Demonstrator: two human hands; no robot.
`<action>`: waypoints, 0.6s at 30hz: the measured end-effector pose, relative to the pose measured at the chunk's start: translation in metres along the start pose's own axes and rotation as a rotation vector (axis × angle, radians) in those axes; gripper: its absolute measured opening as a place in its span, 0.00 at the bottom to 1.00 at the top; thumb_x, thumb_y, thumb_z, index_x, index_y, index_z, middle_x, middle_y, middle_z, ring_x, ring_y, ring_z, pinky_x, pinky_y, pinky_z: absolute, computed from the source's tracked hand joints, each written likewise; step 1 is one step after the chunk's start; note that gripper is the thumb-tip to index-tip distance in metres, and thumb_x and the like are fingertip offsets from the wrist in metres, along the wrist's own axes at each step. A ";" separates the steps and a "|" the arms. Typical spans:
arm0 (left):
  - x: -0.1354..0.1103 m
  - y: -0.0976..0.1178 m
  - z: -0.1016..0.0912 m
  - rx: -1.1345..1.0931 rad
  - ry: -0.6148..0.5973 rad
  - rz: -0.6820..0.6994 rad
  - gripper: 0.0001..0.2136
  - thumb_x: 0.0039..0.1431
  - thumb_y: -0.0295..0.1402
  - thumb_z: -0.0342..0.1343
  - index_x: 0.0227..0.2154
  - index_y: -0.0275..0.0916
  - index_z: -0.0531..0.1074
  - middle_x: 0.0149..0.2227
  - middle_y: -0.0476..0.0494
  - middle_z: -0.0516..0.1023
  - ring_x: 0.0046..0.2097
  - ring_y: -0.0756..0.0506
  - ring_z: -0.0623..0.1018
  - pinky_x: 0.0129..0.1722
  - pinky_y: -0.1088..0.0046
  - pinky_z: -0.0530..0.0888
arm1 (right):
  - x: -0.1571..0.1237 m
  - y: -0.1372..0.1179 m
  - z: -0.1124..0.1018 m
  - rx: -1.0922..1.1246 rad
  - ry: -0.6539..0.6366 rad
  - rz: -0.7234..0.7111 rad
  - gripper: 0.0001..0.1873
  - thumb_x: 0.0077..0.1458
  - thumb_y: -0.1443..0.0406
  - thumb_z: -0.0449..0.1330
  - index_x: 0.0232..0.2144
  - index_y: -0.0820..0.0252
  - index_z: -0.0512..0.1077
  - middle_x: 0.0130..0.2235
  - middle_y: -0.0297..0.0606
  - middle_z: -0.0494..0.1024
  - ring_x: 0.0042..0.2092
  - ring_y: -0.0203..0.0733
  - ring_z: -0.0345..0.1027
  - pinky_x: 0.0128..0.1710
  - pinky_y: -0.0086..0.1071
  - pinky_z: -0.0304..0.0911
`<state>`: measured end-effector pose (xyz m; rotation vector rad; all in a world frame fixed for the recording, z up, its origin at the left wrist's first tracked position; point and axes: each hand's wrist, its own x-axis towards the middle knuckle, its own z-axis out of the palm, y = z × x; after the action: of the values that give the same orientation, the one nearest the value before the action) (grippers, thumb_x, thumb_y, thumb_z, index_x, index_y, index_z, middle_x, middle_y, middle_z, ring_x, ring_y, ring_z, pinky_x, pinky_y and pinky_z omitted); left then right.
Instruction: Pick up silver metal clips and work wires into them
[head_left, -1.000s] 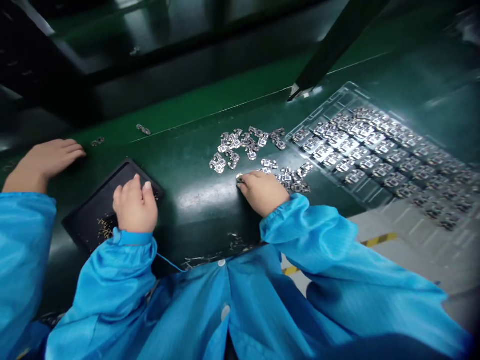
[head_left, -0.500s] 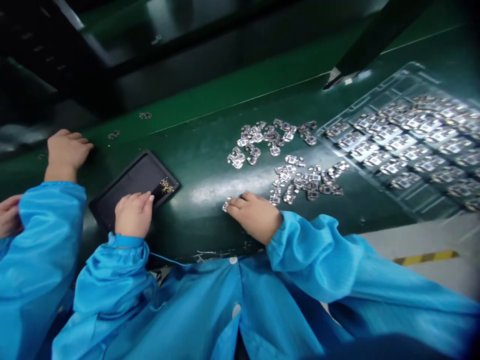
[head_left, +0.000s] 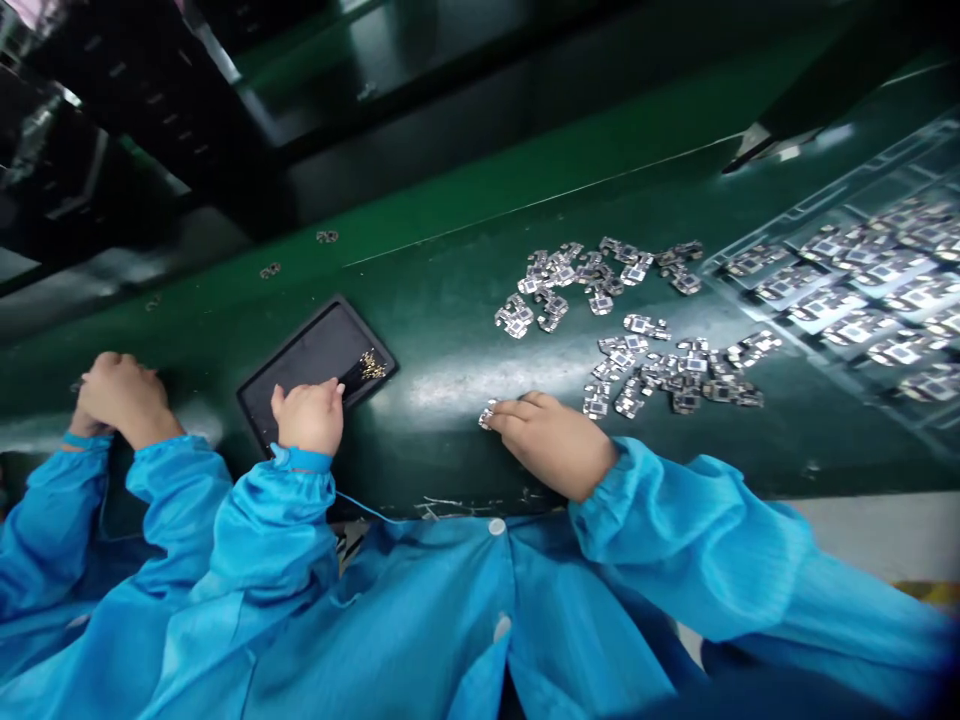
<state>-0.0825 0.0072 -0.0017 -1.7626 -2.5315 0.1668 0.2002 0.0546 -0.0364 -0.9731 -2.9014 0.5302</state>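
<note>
Many small modules [head_left: 847,326] occupy rows in the clear tray [head_left: 847,190]; loose modules [head_left: 652,370] lie in two groups outside it on the bench [head_left: 435,300]. The right hand [head_left: 556,442], palm down, pinches a single module [head_left: 487,415] between its fingers, left of these groups. The left hand [head_left: 310,418] extends over the black tray [head_left: 307,355] near gold-coloured pieces [head_left: 371,365]; whether its fingers grip anything cannot be told.
</note>
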 end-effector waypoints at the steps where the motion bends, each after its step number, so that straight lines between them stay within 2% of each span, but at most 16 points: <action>1: 0.000 -0.001 -0.001 0.006 0.021 0.020 0.16 0.56 0.35 0.41 0.37 0.36 0.72 0.34 0.37 0.76 0.40 0.39 0.72 0.50 0.49 0.56 | 0.000 0.000 0.000 0.012 0.002 0.002 0.15 0.53 0.71 0.48 0.41 0.57 0.69 0.45 0.37 0.73 0.43 0.45 0.65 0.44 0.37 0.58; 4: -0.004 0.001 -0.007 -0.009 0.139 0.096 0.15 0.56 0.34 0.41 0.36 0.33 0.72 0.34 0.38 0.76 0.43 0.41 0.71 0.51 0.56 0.59 | 0.004 0.000 -0.003 0.087 0.035 0.035 0.14 0.52 0.70 0.49 0.40 0.58 0.71 0.44 0.39 0.74 0.43 0.44 0.66 0.44 0.38 0.59; 8: -0.014 0.014 -0.019 -0.116 0.224 0.278 0.14 0.56 0.33 0.41 0.33 0.35 0.71 0.34 0.41 0.76 0.41 0.44 0.72 0.48 0.64 0.64 | 0.013 -0.011 -0.017 0.338 0.161 0.218 0.14 0.53 0.67 0.49 0.41 0.60 0.70 0.43 0.40 0.75 0.45 0.42 0.67 0.46 0.37 0.60; 11: -0.021 0.027 -0.028 -0.195 0.228 0.395 0.12 0.56 0.32 0.41 0.32 0.37 0.70 0.33 0.42 0.75 0.38 0.46 0.73 0.46 0.65 0.66 | 0.020 -0.024 -0.031 0.582 0.204 0.360 0.18 0.52 0.60 0.51 0.43 0.59 0.68 0.42 0.39 0.75 0.44 0.41 0.68 0.44 0.36 0.62; 13: -0.024 0.034 -0.031 -0.233 0.226 0.472 0.11 0.56 0.31 0.42 0.31 0.37 0.69 0.32 0.43 0.75 0.37 0.47 0.73 0.46 0.65 0.66 | 0.023 -0.031 -0.039 0.703 0.207 0.384 0.19 0.51 0.57 0.51 0.44 0.57 0.68 0.42 0.38 0.75 0.43 0.40 0.69 0.42 0.35 0.63; 16: -0.026 0.041 -0.030 -0.265 0.207 0.570 0.10 0.56 0.30 0.42 0.31 0.37 0.69 0.32 0.43 0.75 0.36 0.47 0.72 0.45 0.66 0.67 | 0.023 -0.033 -0.045 0.793 0.184 0.348 0.15 0.52 0.57 0.49 0.36 0.54 0.72 0.36 0.33 0.77 0.38 0.38 0.70 0.37 0.32 0.64; 18: -0.027 0.046 -0.025 -0.275 0.176 0.602 0.10 0.56 0.30 0.42 0.32 0.37 0.69 0.32 0.42 0.75 0.36 0.47 0.72 0.43 0.66 0.68 | 0.019 -0.032 -0.045 0.826 0.160 0.347 0.16 0.53 0.58 0.47 0.29 0.54 0.73 0.29 0.30 0.77 0.32 0.36 0.69 0.31 0.30 0.63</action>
<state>-0.0277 -0.0010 0.0179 -2.4688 -1.9085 -0.3169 0.1729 0.0558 0.0148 -1.2518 -2.0203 1.4228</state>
